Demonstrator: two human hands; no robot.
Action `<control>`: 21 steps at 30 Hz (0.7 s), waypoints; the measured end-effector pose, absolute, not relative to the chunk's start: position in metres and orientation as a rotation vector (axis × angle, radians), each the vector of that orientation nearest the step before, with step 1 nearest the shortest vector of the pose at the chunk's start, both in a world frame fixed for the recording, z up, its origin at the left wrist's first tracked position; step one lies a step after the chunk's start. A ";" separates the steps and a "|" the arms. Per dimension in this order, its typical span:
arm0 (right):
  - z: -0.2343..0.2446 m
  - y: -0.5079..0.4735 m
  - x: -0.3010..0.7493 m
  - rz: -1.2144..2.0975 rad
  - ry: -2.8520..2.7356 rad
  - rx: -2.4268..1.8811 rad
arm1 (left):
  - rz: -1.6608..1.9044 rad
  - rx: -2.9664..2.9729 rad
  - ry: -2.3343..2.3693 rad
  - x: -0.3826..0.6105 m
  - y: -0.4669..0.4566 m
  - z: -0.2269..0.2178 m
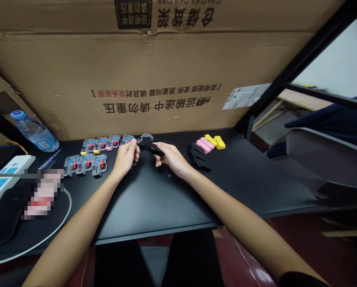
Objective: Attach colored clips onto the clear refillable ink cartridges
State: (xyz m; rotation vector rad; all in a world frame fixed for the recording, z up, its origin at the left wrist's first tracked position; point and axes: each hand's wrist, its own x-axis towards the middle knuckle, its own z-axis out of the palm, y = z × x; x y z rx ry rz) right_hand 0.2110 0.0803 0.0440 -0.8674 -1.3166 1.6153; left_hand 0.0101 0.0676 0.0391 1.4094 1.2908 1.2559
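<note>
Both bare forearms reach forward from the lower corners of the view and come close together in the middle. The left hand point(126, 157) shows its back to the camera, with the wrist almost straight and the fingers curled inward, the fingertips pinched together. The right hand point(171, 157) is just beside it, a small gap between them. Its wrist bends slightly to the left, and its fingers point(159, 153) are closed in a light grip.
</note>
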 end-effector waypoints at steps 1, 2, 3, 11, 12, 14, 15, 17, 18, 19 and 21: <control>0.044 0.081 0.211 1.622 -1.311 -0.865 | 1.269 1.423 1.305 0.008 0.069 0.040; 0.044 0.081 0.211 1.627 -1.306 -0.866 | 1.278 1.467 1.315 0.006 0.069 0.041; 0.045 0.082 0.212 1.630 -1.302 -0.868 | 1.280 1.527 1.325 0.005 0.068 0.044; 0.045 0.082 0.212 1.620 -1.297 -0.852 | 0.948 2.149 2.012 -0.028 0.059 0.084; 0.045 0.082 0.212 1.613 -1.295 -0.844 | 0.831 2.138 2.099 -0.034 0.059 0.087; 0.046 0.082 0.212 1.594 -1.283 -0.829 | 0.624 2.077 2.223 -0.042 0.060 0.089; 0.046 0.082 0.213 1.586 -1.276 -0.824 | 0.534 2.050 2.249 -0.045 0.060 0.089; 0.046 0.082 0.213 1.579 -1.268 -0.826 | 0.375 2.015 2.241 -0.048 0.061 0.086; 0.047 0.083 0.213 1.580 -1.267 -0.832 | 0.307 2.005 2.211 -0.047 0.061 0.084; 0.047 0.083 0.213 1.581 -1.267 -0.841 | 0.253 2.003 2.176 -0.047 0.062 0.081; 0.046 0.083 0.213 1.582 -1.269 -0.862 | 0.198 2.008 2.128 -0.044 0.062 0.075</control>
